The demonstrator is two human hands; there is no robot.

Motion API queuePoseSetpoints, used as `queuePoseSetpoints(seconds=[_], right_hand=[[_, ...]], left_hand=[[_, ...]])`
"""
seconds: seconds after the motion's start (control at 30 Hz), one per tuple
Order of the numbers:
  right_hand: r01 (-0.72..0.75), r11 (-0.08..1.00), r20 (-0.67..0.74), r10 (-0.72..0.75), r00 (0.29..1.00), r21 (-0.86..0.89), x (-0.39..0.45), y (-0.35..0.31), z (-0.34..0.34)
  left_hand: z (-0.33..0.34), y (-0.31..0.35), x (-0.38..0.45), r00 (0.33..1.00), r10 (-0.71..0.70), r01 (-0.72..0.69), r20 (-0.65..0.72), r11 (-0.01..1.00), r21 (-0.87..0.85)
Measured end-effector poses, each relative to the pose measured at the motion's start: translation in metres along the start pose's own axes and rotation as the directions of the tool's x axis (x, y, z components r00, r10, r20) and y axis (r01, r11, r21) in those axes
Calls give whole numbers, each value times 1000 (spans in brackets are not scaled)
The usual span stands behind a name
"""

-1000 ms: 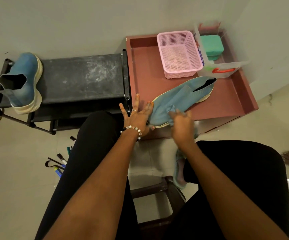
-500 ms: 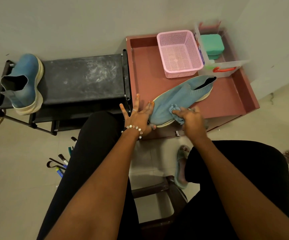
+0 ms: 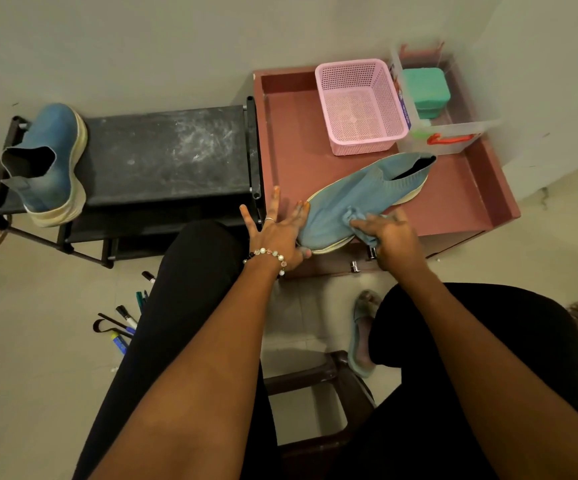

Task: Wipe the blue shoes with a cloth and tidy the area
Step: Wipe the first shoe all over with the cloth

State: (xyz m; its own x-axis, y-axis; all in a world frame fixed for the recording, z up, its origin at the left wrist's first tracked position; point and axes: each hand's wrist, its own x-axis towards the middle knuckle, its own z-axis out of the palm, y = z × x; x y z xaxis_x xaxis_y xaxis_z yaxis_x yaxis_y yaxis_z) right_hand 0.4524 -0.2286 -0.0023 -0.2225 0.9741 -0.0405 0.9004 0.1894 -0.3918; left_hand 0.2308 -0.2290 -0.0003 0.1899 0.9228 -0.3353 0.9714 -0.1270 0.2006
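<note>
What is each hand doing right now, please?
Left hand: open, fingers spread, bracing the toe of the light blue shoe.
Right hand: gripping a blue cloth pressed against that shoe.

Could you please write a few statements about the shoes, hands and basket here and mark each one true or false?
1. The right hand grips a cloth against the light blue shoe. True.
2. The left hand is clenched in a fist. False: its fingers are spread, steadying the shoe's toe.
3. The pink basket holds the second shoe. False: the darker blue shoe sits on the black rack.
4. Pens lie on the floor. True.
</note>
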Motion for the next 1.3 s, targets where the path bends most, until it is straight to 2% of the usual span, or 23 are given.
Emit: queuePoseSetpoints(seconds=[0.07,0.1,0.13,0.2,0.27,0.33,0.4,0.47,0.57,0.67,0.73,0.77,0.9,0.97,1.03,1.07,1.1,1.17,1.23,1.3], right_hand=[[-11,999,-90,7,996,-42,-2,-5,3],[-75,997,-88,76,993,7,-4,-12,8],[-145,981,-62,154,986,131,-7,-26,14],[-172,912,9,181,983,372,-10,-53,27],[-176,890,88,153,984,421,-12,-70,35],[-41,967,134,8,991,250,-11,-70,28],[108,985,161,-129,978,135,-10,-52,15],[166,985,137,-171,976,43,-6,-25,5],[69,996,-2,-69,998,-51,2,13,-7],[-102,982,-82,90,993,-156,-1,2,-1],[-213,974,-125,202,971,-81,-5,-27,16],[-221,975,-102,217,971,-28,-8,-45,26],[-115,988,36,112,993,107,-14,-89,43],[24,991,52,-31,998,131,-11,-75,31],[155,986,109,-160,981,56,-5,-47,21],[173,985,134,-169,977,-20,0,-30,14],[171,979,139,-155,978,-115,6,-14,8],[154,950,64,-142,988,-271,14,8,1],[58,942,-21,-69,997,-330,13,10,-2],[-89,947,-99,61,993,-307,12,-6,5]], left_hand=[[0,0,0,1000,4,-4,-2,1000,7],[0,0,1,1000,5,-5,-3,1000,14],[0,1,1,1000,4,-4,-2,1000,22],[-2,2,0,1000,1,-2,5,999,35],[0,1,0,1000,5,-5,-1,999,44],[1,2,0,1000,8,-8,-5,999,49],[2,1,0,1000,10,-10,-10,1000,29],[2,-1,1,1000,6,-6,-14,1000,14],[0,0,1,1000,-5,5,4,1000,-5],[0,2,0,1000,-4,5,8,1000,-25],[-1,2,1,1000,-13,13,14,1000,-21],[-2,2,1,1000,-17,18,26,1000,-20],[-2,2,0,999,-22,23,28,1000,-20],[-2,2,0,999,-26,27,37,999,-29],[0,2,0,1000,-15,16,18,999,-43],[0,1,1,1000,-13,14,17,999,-39],[-1,0,1,1000,-15,16,25,999,-39],[-1,0,2,999,-13,15,29,998,-59],[0,1,2,1000,-13,15,27,997,-73],[-1,0,2,999,-20,22,32,997,-80]])
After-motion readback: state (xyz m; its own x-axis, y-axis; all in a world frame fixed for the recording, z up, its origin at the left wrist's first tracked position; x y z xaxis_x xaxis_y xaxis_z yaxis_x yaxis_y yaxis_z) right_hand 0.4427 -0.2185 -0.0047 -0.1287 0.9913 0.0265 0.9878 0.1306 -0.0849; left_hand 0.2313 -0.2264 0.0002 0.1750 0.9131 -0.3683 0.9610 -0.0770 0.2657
